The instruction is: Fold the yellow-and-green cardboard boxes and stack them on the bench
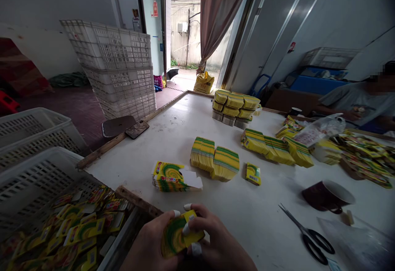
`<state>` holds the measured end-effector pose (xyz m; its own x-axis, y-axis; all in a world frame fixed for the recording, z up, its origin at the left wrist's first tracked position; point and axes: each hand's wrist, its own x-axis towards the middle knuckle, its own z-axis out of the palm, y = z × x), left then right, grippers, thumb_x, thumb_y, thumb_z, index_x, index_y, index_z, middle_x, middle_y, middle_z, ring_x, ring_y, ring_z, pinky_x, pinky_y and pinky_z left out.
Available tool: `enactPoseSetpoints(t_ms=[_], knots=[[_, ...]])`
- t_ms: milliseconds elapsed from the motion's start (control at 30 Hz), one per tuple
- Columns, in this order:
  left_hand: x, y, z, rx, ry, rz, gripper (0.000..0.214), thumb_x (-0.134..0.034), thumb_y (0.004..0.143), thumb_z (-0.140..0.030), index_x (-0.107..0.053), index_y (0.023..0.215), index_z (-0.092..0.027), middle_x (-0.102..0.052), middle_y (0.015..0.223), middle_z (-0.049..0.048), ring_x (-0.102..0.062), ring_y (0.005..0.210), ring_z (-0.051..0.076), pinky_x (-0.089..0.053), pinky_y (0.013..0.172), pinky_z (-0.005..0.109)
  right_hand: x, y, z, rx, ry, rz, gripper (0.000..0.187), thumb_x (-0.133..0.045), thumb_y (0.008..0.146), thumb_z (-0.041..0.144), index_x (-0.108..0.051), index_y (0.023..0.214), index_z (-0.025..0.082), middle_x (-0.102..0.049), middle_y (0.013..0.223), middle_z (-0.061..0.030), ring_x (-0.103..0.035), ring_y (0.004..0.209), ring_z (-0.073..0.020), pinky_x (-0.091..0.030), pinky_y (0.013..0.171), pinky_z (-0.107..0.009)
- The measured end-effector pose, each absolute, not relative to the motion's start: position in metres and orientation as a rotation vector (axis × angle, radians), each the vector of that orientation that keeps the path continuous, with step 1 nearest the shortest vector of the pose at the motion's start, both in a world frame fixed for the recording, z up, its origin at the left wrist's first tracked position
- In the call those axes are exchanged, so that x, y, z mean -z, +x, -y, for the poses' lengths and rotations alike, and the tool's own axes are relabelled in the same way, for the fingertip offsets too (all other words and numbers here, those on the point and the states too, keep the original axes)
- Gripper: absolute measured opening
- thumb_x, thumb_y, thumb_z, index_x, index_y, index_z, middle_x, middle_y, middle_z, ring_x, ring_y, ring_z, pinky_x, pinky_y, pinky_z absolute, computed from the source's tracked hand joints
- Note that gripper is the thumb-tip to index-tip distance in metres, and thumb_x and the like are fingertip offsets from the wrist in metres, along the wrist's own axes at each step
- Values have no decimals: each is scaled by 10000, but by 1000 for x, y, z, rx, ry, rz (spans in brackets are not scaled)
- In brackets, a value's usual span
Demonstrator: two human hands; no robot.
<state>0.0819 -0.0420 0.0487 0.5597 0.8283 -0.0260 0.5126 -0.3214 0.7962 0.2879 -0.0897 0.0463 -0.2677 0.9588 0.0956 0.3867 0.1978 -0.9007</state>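
At the table's near edge, a small yellow and green carton (175, 236) is between my two hands. My left hand (149, 238) is closed round its left side. The fingers of my right hand (216, 238), with white covers on several fingertips, grip its right side. Just beyond lies a stack of flat cartons (168, 176) with white flaps sticking out to the right. Two bundles of yellow-green cards (202, 154) stand behind it, and a single small carton (253, 173) lies to their right.
Black-handled scissors (308, 234) and a dark mug (327, 197) are on the right. At lower left, a white crate (55, 160) holds many cartons. A phone (137, 129) lies by the left edge. More card bundles (236, 104) stand further back. Another person (358, 102) sits at far right.
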Motion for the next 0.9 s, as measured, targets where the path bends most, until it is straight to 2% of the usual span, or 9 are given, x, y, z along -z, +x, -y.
enactPoseSetpoints(t_ms=[167, 233, 333, 433, 500, 567, 667, 833, 900], knots=[[-30, 87, 48, -680, 1900, -1152, 560, -745, 682, -375, -586, 1195, -220, -751, 1116, 86, -708, 1015, 266, -569, 890, 334, -19, 275, 91, -1079, -1223, 1545, 683, -673, 828, 347, -337, 1420, 297, -375, 1515, -135, -396, 1395, -314, -374, 1115, -479], [-26, 90, 51, -967, 1607, -1147, 576, -799, 645, -377, -610, 1179, -275, -757, 1109, 37, -711, 989, 239, -574, 854, 291, -13, 271, 85, -1163, -1113, 1424, 756, -650, 840, 452, -245, 1463, 313, -427, 1486, -130, -456, 1354, -308, -425, 1077, -472], [-30, 89, 46, -1466, 888, -1086, 529, -796, 652, -458, -639, 1138, -320, -764, 1040, -34, -700, 764, 155, -574, 603, 198, -14, 269, 64, -994, -1146, 1334, 608, -559, 887, 459, -314, 1409, 264, -591, 1304, -131, -620, 1153, -260, -530, 949, -418], [-37, 82, 34, -1695, 307, -929, 593, -525, 763, -732, -648, 1179, -328, -710, 1203, -37, -681, 973, 186, -622, 726, 260, -19, 266, 34, -626, -1422, 1440, 406, -532, 887, 293, -458, 1273, 192, -656, 1184, -141, -661, 1008, -236, -560, 868, -396], [-36, 76, 28, -1689, 184, -875, 656, -423, 761, -802, -685, 1077, -291, -697, 1218, 5, -645, 1069, 218, -618, 807, 325, -21, 261, 14, -481, -1517, 1515, 420, -546, 846, 193, -488, 1261, 171, -656, 1185, -149, -627, 1053, -264, -527, 918, -443], [-29, 72, 26, -1616, 182, -887, 609, -492, 739, -787, -689, 968, -259, -715, 1140, 46, -659, 1003, 228, -620, 764, 344, -20, 256, 0, -431, -1570, 1555, 482, -525, 794, 76, -518, 1268, 163, -649, 1185, -160, -579, 1100, -306, -470, 965, -517], [-16, 71, 26, -1523, 197, -918, 546, -625, 716, -706, -669, 1040, -269, -719, 1098, 40, -673, 909, 202, -616, 681, 306, -15, 249, -12, -376, -1629, 1597, 512, -472, 745, -11, -572, 1218, 156, -662, 1098, -166, -564, 1032, -331, -449, 927, -563], [4, 81, 25, -1438, 261, -917, 528, -695, 710, -635, -678, 1086, -265, -740, 1045, 36, -677, 853, 181, -605, 635, 261, -18, 247, -8, -377, -1583, 1573, 535, -460, 716, -27, -492, 1213, 171, -603, 1107, -134, -533, 1023, -282, -454, 921, -495], [6, 88, 27, -1463, 276, -897, 550, -720, 676, -645, -688, 1078, -270, -741, 1060, 33, -674, 931, 200, -613, 680, 273, -26, 245, 2, -429, -1535, 1558, 527, -476, 726, 2, -431, 1215, 194, -593, 960, -63, -562, 862, -222, -502, 802, -403]])
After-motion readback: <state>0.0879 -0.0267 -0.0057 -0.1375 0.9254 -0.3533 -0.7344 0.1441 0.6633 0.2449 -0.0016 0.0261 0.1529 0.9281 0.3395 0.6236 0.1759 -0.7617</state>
